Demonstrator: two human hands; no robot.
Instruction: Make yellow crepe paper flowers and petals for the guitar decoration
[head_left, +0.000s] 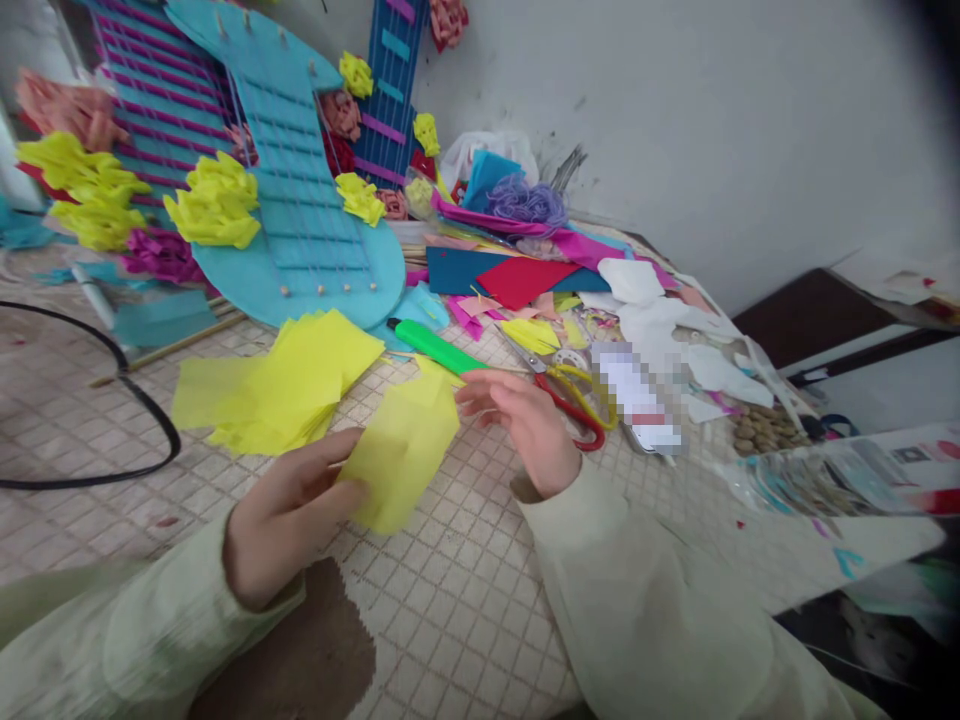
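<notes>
My left hand pinches a thin, translucent yellow sheet of paper by its lower left edge, above the table. Just right of the sheet is my right hand, open with slightly bent fingers; its fingertips come close to the paper's edge, and I cannot tell if they touch it. A fanned stack of yellow paper sheets lies behind my left hand. Beyond the held sheet rests a bright green utility knife. Scissors with red and yellow handles lie past my right hand.
A light blue guitar-shaped piece with strings leans at the back left, among yellow crumpled-paper flowers. Coloured paper scraps, purple yarn and a phone lie at the right. A black cable curves across the left side.
</notes>
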